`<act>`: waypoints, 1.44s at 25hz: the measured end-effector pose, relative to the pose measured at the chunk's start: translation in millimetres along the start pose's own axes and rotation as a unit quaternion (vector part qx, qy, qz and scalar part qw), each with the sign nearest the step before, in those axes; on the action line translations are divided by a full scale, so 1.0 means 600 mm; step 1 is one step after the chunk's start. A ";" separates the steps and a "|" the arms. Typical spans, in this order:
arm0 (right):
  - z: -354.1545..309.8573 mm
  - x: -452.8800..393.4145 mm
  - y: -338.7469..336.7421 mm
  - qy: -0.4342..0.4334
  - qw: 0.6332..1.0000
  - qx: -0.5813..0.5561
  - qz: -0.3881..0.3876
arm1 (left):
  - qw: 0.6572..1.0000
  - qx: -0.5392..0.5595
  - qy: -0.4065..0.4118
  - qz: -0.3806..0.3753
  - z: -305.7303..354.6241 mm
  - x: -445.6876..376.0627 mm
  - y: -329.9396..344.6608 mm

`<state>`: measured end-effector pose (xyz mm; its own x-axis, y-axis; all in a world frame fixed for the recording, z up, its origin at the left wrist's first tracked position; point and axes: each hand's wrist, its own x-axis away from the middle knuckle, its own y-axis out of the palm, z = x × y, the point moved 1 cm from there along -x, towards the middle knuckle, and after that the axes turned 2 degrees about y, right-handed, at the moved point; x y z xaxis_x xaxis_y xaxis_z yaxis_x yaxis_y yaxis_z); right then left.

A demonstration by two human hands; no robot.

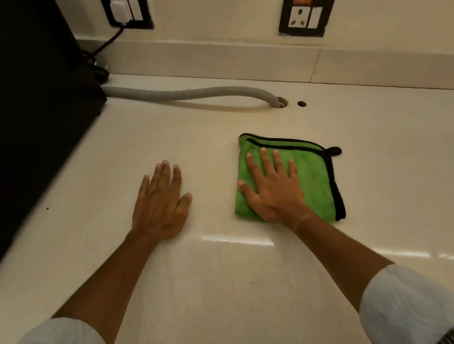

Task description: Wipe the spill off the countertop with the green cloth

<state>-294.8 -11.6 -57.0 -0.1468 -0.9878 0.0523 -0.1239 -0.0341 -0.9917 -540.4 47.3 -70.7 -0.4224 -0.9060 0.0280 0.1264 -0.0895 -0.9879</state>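
Green microfibre cloth with black trim (pixel 314 179), folded into a square, is lying right of centre in the frame on the pale glossy stone table (pixel 233 284), and the right hand (pixel 274 191) is pressing flat on it with fingers spread, palm down rather than curled around the fabric, so its grip is open and holding the cloth only by pressure. The left hand (pixel 161 202) is resting flat and empty on the bare surface just left of centre, fingers also spread. No spill is showing clearly; only light streaks are glinting below the hands, so the wet patch may be getting missed altogether. With a flat palm the cloth could be sliding out from under the hand or unfolding during a push. A sweep toward the top of the frame is risking the grey corrugated hose (pixel 188 94) and the open holes (pixel 301 103) beside it, where liquid could be running down.
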 end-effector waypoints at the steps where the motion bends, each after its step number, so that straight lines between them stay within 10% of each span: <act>1: -0.010 0.016 0.005 -0.047 0.999 0.003 0.005 | 1.000 -0.001 -0.003 0.001 0.000 0.001 0.000; 5: 0.022 0.067 0.010 -0.158 0.987 -0.002 0.015 | 1.000 -0.001 -0.002 0.002 0.000 0.002 -0.001; 11: 0.007 -0.067 -0.002 0.090 0.996 -0.009 0.010 | 1.000 -0.007 -0.006 0.007 0.002 0.001 0.002; 19: -0.015 0.006 0.016 -0.192 0.981 0.012 0.020 | 1.000 -0.004 -0.008 0.011 0.002 0.003 -0.003; 24: -0.033 -0.013 0.000 0.042 0.999 0.005 0.000 | 1.000 0.001 -0.007 0.005 0.007 0.005 -0.006; 32: -0.022 0.246 0.035 -0.072 0.996 -0.022 0.042 | 1.000 -0.008 -0.005 0.008 0.010 -0.001 -0.007; 36: 0.073 0.197 0.004 0.146 0.988 0.007 0.050 | 1.000 0.003 -0.007 0.014 0.010 0.000 -0.006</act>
<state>-269.6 -134.8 -58.0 -0.4347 -0.9004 -0.0171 -0.0811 0.0581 -0.9950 -535.4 45.1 -66.4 -0.4054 -0.9141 0.0035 0.1435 -0.0674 -0.9874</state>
